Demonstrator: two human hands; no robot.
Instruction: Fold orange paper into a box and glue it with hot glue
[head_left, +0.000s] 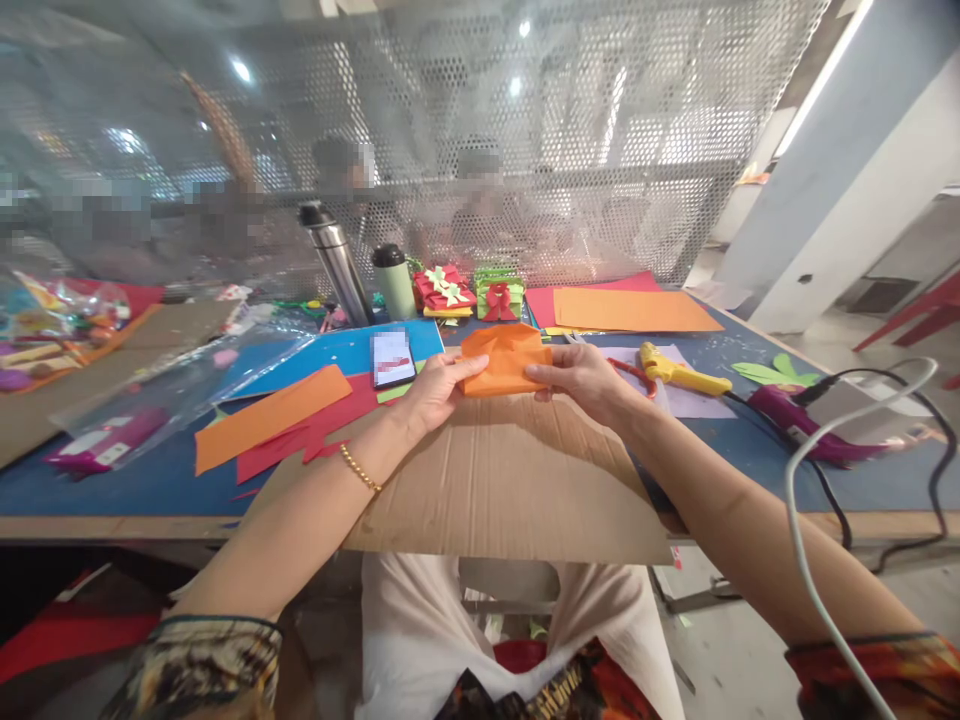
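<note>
Both hands meet over the far edge of a cardboard sheet (510,480) that lies on the blue table (127,480) and overhangs its near edge. Left hand (435,392) pinches the left side of a folded orange paper (504,362), thumb on top, fingers beneath. Right hand (577,380) grips the paper's right side the same way, fingers closed on the edge. The paper is held just above the cardboard, roughly level; whether its underside touches the board cannot be told from this angle. A gold bracelet (360,470) sits on the left wrist.

Just behind the left hand lies a phone (392,358), screen up, on a blue paper sheet (337,350). To the left, an orange strip (270,418) lies across red scraps (307,435). A clear plastic bag (150,400) lies farther left.

Right of the right hand: red-handled scissors (634,372), partly hidden by the hand, then a yellow glue gun (679,372) on a pale sheet, then a purple tool (795,420) with a black cord. A white cable (817,480) loops in the near right foreground.

At the back of the table stand a steel flask (337,262) and a green cup (394,282) with dark lid, beside red and green paper gift boxes (469,292). A large orange sheet (630,310) lies over a red one at the back right. A perforated metal screen (525,150) closes off the far side; people behind it are blurred.
</note>
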